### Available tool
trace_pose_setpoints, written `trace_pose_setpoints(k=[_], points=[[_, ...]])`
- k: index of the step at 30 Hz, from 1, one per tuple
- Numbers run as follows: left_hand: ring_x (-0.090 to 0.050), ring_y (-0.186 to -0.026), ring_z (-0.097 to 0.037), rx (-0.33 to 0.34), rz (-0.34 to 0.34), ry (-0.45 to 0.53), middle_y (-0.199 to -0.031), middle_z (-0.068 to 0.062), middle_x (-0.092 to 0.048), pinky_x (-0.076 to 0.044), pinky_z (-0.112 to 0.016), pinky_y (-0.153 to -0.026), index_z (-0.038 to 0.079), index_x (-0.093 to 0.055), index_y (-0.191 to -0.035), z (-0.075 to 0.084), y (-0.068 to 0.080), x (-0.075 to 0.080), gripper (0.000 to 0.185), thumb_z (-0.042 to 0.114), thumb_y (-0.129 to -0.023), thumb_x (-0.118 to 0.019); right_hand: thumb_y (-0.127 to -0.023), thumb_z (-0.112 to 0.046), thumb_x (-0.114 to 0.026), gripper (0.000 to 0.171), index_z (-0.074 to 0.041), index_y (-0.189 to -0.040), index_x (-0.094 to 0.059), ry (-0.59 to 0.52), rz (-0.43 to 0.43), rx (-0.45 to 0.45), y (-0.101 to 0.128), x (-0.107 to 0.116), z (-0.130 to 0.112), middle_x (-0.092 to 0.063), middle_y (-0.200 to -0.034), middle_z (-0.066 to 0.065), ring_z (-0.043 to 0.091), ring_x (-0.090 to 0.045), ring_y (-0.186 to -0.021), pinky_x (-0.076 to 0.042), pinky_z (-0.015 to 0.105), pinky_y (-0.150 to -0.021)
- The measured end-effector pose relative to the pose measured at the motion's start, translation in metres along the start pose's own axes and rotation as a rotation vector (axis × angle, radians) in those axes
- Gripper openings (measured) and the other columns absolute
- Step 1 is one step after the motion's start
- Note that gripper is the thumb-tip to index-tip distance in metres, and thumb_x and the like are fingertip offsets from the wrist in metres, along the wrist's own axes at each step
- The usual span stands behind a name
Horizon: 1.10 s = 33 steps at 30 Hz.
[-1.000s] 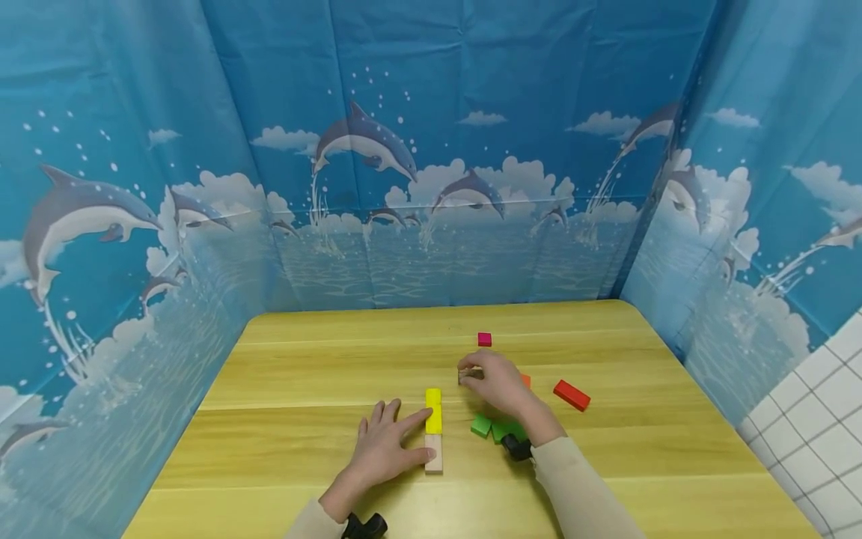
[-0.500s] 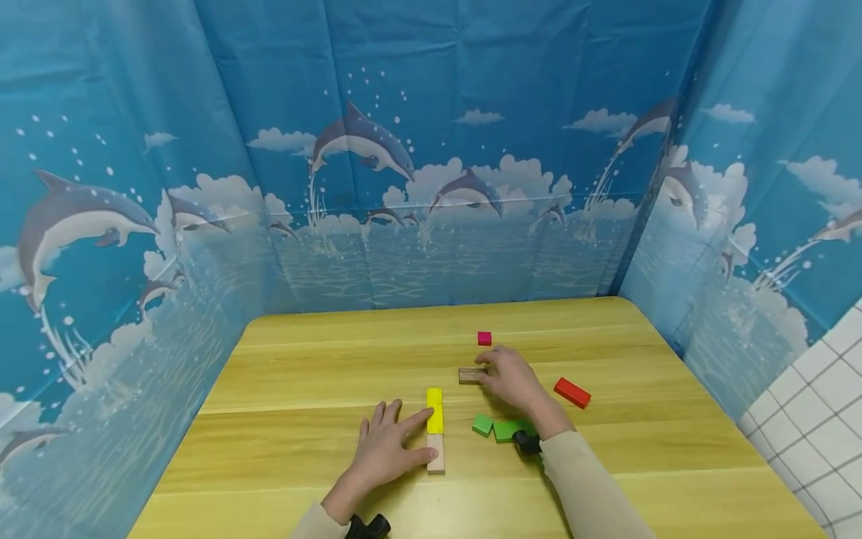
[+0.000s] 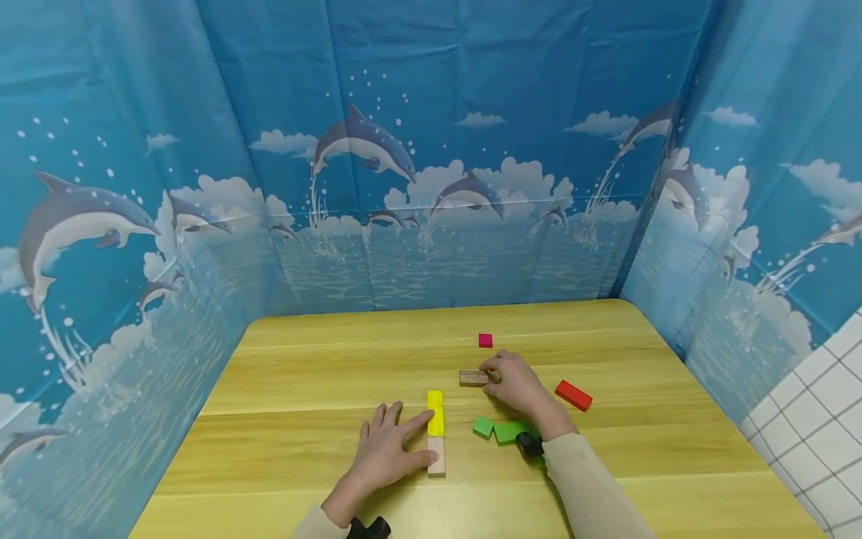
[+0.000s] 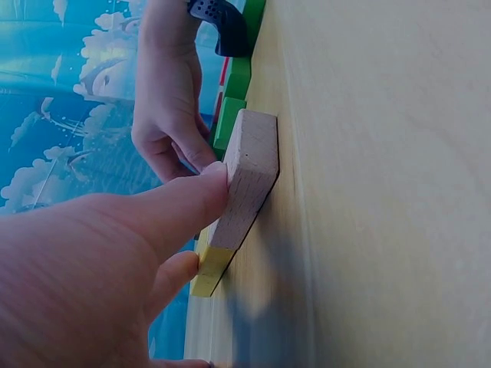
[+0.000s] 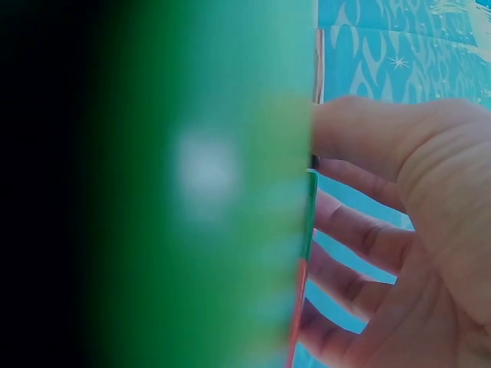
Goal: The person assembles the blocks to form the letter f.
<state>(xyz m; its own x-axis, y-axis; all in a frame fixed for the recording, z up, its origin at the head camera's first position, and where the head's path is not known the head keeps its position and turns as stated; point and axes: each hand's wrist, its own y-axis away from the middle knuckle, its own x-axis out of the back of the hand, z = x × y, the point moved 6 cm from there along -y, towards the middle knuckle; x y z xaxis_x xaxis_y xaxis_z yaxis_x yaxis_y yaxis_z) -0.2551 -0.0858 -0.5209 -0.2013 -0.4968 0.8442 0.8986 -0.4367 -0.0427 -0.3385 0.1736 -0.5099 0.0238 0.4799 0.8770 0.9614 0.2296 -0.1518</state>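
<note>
My left hand (image 3: 387, 449) lies on the table with fingers spread. Its index finger touches a yellow block (image 3: 435, 419), and its thumb touches the pale wooden block (image 3: 436, 466) set end to end with it. In the left wrist view the thumb presses the pale block (image 4: 245, 180). My right hand (image 3: 517, 385) is at the right end of a brown wooden block (image 3: 474, 379), index finger and thumb bent around that end. Something small and dark shows between them in the right wrist view, where a blurred green surface (image 5: 207, 253) covers much; a firm grip cannot be made out.
Green blocks (image 3: 483, 427) lie below the right wrist, partly covered by its black strap (image 3: 530, 445). A red block (image 3: 574, 395) lies to the right, and a small magenta block (image 3: 485, 340) farther back. A dolphin-printed curtain (image 3: 431, 247) surrounds the wooden table (image 3: 303, 359).
My right hand has shifted right from over the brown block to its right end, uncovering more of it. The brown block stays about in place. My left hand has not moved.
</note>
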Motion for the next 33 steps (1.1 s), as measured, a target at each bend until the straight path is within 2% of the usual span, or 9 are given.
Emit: trace_pose_setpoints(k=[15, 26, 33], points=[[-0.018, -0.143, -0.057, 0.000, 0.000, -0.010, -0.156, -0.027, -0.031, -0.013, -0.082, -0.103, 0.035, -0.053, -0.148, 0.000, 0.000, -0.001, 0.066, 0.059, -0.088, -0.070, -0.086, -0.018, -0.081, 0.027, -0.014, -0.113, -0.074, -0.010, 0.002, -0.016, 0.001, 0.003, 0.000, -0.062, -0.105, 0.000, 0.026, -0.059, -0.099, -0.052, 0.045, -0.083], [-0.018, -0.143, -0.056, 0.006, -0.004, -0.016, -0.156, -0.027, -0.030, -0.013, -0.082, -0.103, 0.036, -0.052, -0.148, 0.000, 0.001, -0.003, 0.068, 0.060, -0.088, -0.069, -0.087, -0.020, -0.081, 0.027, -0.015, -0.112, -0.073, -0.100, 0.023, -0.028, 0.002, 0.010, -0.002, -0.064, -0.112, 0.001, 0.029, -0.061, -0.109, -0.052, 0.049, -0.090], [-0.017, -0.143, -0.056, 0.011, -0.011, -0.011, -0.157, -0.027, -0.030, -0.012, -0.082, -0.103, 0.036, -0.052, -0.149, 0.000, 0.001, -0.003, 0.068, 0.060, -0.088, -0.069, -0.086, -0.016, -0.081, 0.027, -0.014, -0.111, -0.073, -0.149, 0.038, -0.063, 0.001, 0.013, -0.005, -0.066, -0.101, -0.001, 0.019, -0.062, -0.092, -0.053, 0.041, -0.079]])
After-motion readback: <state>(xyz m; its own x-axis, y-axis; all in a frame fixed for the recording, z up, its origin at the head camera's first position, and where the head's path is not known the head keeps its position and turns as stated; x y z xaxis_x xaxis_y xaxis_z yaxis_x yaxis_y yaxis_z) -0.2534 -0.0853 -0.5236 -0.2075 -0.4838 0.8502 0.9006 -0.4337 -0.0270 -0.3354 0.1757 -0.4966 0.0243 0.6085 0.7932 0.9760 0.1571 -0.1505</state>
